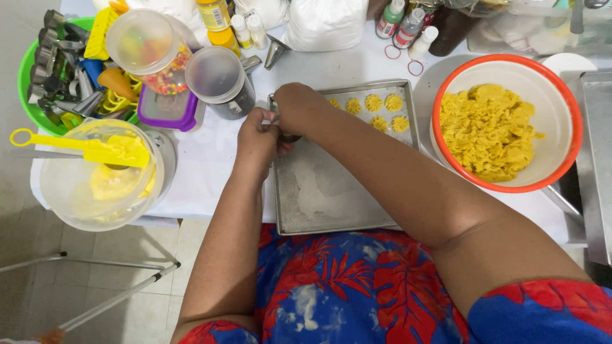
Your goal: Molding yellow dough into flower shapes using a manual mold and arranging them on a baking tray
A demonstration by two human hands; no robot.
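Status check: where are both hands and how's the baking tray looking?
Left hand and right hand together, gripping a small metal tool over the baking tray. Five yellow cookies piped at far corner. Dough bowl alongside.

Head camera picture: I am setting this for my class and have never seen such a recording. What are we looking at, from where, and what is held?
The one camera sits on a person's head and looks down at their two bare hands. The left hand and right hand meet over a metal baking tray, gripping a small metal tool that is mostly hidden. Five yellow piped cookies sit at the tray's far end. To the right stands an orange-rimmed bowl of yellow dough; to the left are sprinkle jars and a green basket of cutters.
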